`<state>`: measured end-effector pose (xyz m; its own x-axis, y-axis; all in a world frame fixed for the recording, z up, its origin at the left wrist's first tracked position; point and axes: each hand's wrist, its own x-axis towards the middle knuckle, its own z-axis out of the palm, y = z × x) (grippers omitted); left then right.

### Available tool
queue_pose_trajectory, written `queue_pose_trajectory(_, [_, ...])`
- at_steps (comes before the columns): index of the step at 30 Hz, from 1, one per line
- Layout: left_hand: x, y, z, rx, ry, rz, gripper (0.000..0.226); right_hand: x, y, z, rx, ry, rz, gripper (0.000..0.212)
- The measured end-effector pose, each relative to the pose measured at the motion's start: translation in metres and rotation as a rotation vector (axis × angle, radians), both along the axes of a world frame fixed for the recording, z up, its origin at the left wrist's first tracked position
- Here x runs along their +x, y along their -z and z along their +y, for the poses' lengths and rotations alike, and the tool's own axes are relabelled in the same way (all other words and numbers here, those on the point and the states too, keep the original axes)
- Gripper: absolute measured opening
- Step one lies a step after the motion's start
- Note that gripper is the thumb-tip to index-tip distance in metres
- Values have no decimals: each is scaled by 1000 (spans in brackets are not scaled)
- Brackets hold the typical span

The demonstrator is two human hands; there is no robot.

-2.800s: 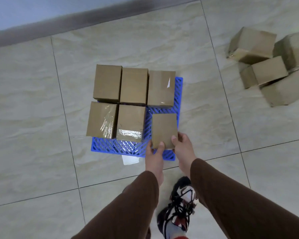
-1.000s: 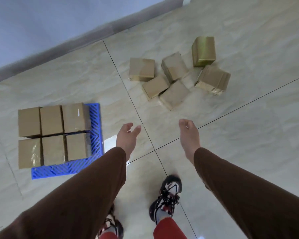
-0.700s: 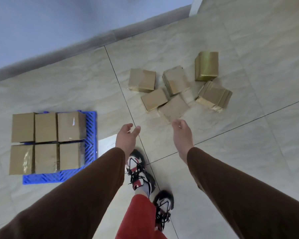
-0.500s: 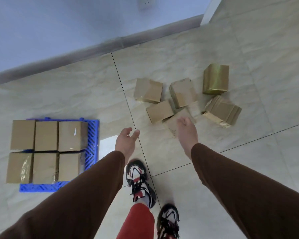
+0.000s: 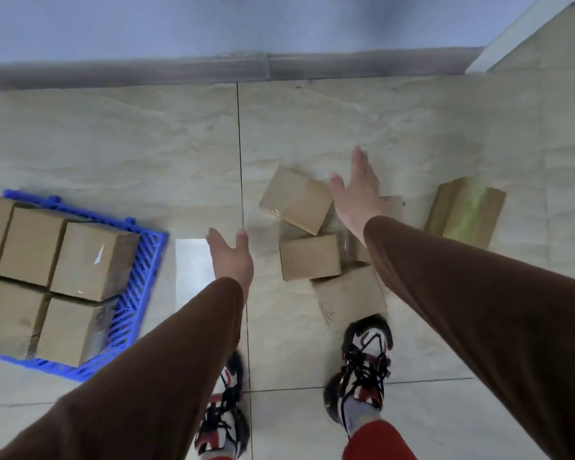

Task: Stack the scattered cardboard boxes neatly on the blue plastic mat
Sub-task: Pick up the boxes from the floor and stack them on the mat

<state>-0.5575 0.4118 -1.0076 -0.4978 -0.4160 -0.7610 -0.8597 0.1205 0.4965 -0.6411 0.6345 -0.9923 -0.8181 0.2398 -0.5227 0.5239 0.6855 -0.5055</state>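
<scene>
Two sneakers are standing on the tiled floor nearest the camera, the right one just touching a flat cardboard box. At the near left, the blue plastic mat is carrying six stacked boxes in two rows. The left hand is hovering over bare tile, fingers straight and relaxed, holding nothing. Farther right, the right hand is reaching over the scattered boxes, fingers straight and together with the thumb apart, gripping nothing. A taped box is lying at far right.
</scene>
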Motion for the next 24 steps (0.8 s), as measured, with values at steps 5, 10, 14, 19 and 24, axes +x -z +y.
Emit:
queue_pose_trajectory(5, [-35, 50, 56, 89, -54, -141, 91, -39, 52, -1, 31, -285, -88, 71])
queue_pose_trajectory(10, [-63, 78, 88, 256, -20, -186, 87, -50, 80, -4, -77, -346, -365, 59])
queue_pose_trajectory(14, [-68, 77, 86, 275, -58, -134, 71, -46, 73, -12, -230, -258, -366, 46])
queue_pose_trajectory(19, [-66, 35, 60, 283, -75, 60, 53, -31, 38, -33, -342, -90, -215, 39])
queue_pose_trajectory(24, [-56, -29, 15, 291, -27, 150, 51, -5, -19, -74, -435, 67, -113, 42])
